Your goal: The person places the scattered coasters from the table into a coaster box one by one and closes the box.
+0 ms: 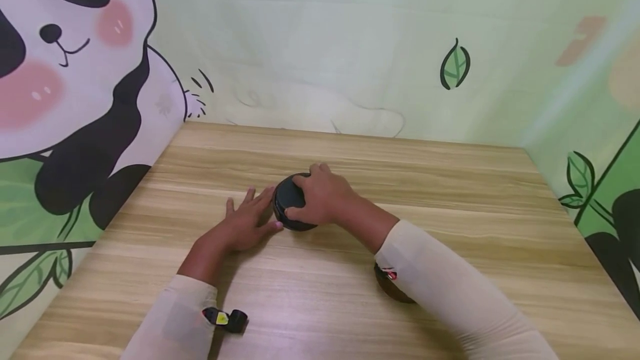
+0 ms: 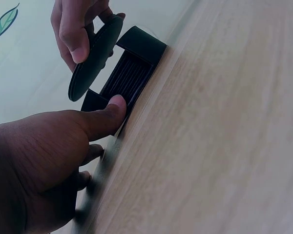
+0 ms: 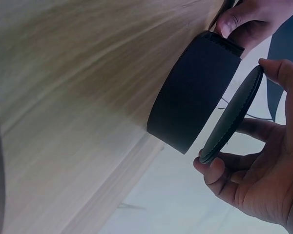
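Note:
A thin round dark coaster (image 1: 289, 194) with a stitched edge is gripped at its rim by my right hand (image 1: 322, 196). In the right wrist view the coaster (image 3: 232, 117) is held by the fingertips, tilted and apart from a round black coaster holder (image 3: 195, 92) below it. The holder (image 2: 144, 44) stands on the table with a ribbed inside and a cut-out in its wall. My left hand (image 1: 248, 224) rests at the holder's left side, fingers spread and fairly straight. Its thumb (image 2: 118, 105) touches the holder by the cut-out.
A brown rounded thing (image 1: 392, 289) lies on the wooden table (image 1: 300, 293), partly hidden under my right forearm. Printed cloth walls (image 1: 310, 60) with a panda and leaves stand behind and at both sides.

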`<state>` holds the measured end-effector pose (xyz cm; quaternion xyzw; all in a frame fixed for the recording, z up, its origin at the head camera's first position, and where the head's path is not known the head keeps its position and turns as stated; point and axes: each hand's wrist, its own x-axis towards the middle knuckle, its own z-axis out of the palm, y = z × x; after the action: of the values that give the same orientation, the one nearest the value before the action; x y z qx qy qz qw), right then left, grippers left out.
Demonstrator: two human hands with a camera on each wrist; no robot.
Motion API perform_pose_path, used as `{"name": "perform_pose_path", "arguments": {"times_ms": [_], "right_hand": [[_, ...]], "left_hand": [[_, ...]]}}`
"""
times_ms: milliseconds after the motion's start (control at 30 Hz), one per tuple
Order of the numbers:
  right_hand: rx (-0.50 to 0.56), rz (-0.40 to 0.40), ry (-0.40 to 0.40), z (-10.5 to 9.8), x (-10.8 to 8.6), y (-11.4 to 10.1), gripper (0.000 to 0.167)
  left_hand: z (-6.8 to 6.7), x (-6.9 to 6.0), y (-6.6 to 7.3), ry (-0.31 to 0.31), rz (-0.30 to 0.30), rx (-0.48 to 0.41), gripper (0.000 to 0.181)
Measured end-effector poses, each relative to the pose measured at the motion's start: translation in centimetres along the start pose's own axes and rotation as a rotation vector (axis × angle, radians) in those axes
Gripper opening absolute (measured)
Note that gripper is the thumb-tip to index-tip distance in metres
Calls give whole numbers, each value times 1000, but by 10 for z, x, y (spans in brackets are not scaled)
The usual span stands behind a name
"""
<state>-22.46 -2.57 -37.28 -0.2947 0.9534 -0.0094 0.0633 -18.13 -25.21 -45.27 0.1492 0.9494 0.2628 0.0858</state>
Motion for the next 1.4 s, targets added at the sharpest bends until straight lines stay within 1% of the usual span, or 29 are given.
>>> {"name": "perform_pose_path", "arguments": {"times_ms": [200,433,633,933,1033,1167,1267,1400], "right_hand": [[-1,3,-12,3,3,-1,78],[-16,-9,0,7,4,-3,78],[-31,-25,-8,10,4,-2,80],[15,-46,-12,12,0,4,82],[38,-68,-17,12,-3,10,88],[84,-110,-25,13,-6,18,107],[114,-138,-24,13,-10,24,118],[156,-138,-50,14,-16,29,126]], "left_hand": [[-1,1,2,3,-4,5,87],[-1,1,2,-2,-17,11,87],[-1,1,3,6,-8,10,86],[-2,-1,4,5,5,6,86],[-1,-1,4,6,4,5,86],[-1,-2,4,7,2,9,87],[0,-1,3,7,2,4,87],[1,-1,0,18,17,-21,89]]}}
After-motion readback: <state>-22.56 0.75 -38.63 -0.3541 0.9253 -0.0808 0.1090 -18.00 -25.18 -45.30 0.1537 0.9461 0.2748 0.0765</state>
